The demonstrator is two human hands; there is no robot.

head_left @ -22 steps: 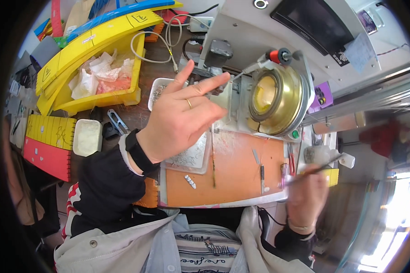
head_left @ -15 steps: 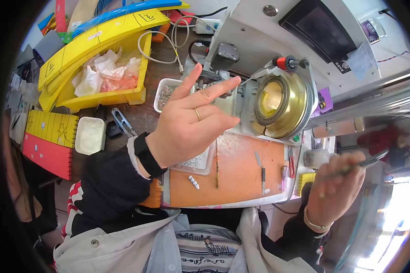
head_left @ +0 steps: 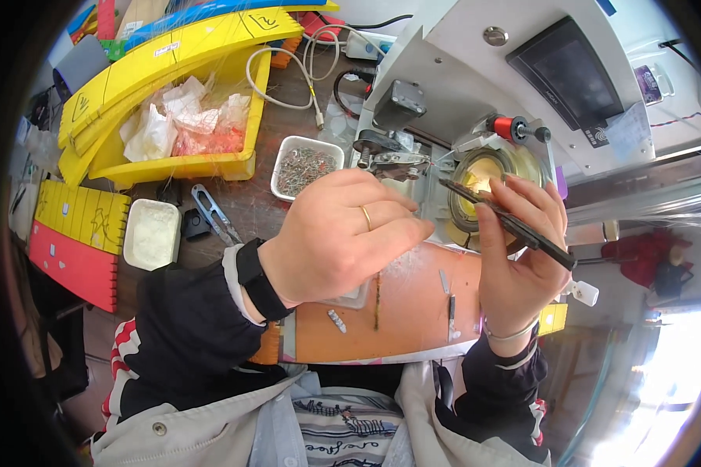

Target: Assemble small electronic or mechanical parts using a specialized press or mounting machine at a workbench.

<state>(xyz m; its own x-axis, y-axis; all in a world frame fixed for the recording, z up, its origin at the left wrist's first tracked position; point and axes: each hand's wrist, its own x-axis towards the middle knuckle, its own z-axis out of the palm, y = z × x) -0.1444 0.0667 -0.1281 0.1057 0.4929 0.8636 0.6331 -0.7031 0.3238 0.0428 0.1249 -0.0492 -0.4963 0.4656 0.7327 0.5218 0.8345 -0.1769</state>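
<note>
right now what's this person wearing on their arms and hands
Both arms are in black sleeves with a red and white pattern higher up. The left hand has a gold ring on one finger and a black band at the wrist. The right hand has a thin bracelet at the wrist.

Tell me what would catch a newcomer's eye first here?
Probably the two hands at centre: the right hand holds black tweezers over the brass-coloured round part of a grey machine, and the left hand, wearing a ring, rests beside it above the orange mat. Bright yellow bins fill the upper left.
</note>
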